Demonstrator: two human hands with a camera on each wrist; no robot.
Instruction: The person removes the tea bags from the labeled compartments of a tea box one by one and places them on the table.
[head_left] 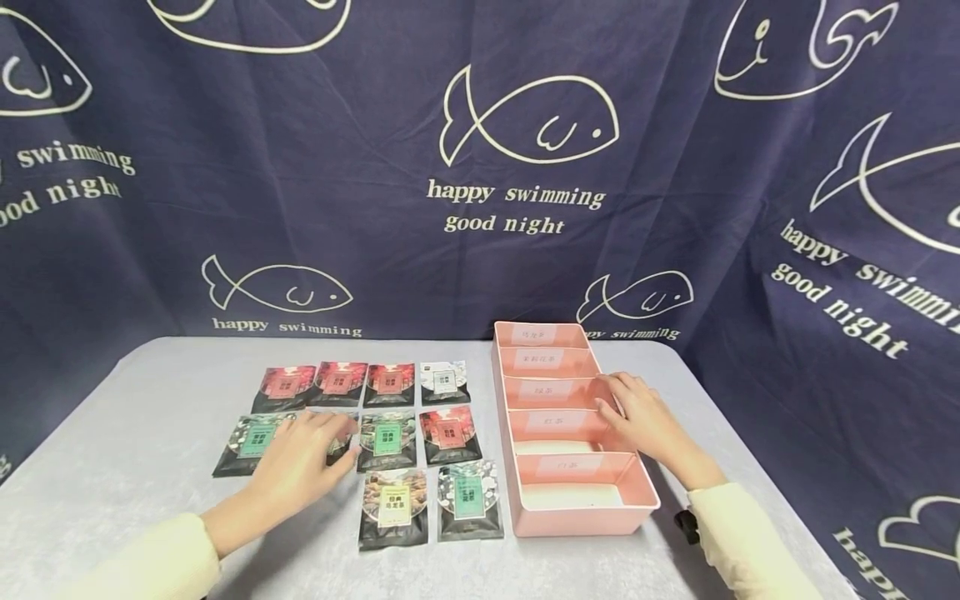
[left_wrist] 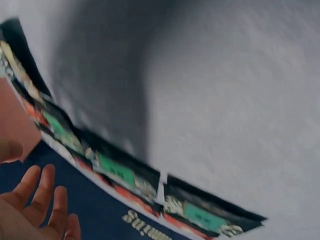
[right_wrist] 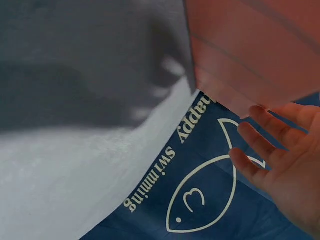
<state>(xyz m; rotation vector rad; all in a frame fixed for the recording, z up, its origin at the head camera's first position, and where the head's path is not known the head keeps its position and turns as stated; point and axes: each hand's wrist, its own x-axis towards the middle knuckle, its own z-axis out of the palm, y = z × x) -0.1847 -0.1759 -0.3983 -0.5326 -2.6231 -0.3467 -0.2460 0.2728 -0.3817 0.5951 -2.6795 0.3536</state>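
My left hand [head_left: 300,462] hovers over the left part of the middle row of packets, with relaxed fingers and nothing held. It partly covers one dark packet [head_left: 339,454]. To its left lies a green-label packet [head_left: 255,443]; to its right, another green-label packet [head_left: 387,440]. In the left wrist view, the fingers of the left hand [left_wrist: 42,210] are spread loosely. My right hand [head_left: 643,417] is at the right rim of a pink divided box [head_left: 585,523], fingertips at its edge. In the right wrist view, the right hand [right_wrist: 282,160] has loosely extended fingers beside the box wall [right_wrist: 250,45].
Several red packets [head_left: 340,383] and a white-label packet [head_left: 444,381] form the back row. A red packet [head_left: 451,435] lies mid-right. In front are a yellow-label packet [head_left: 393,507] and a teal-label packet [head_left: 469,502]. The box's compartments carry paper labels [head_left: 567,465].
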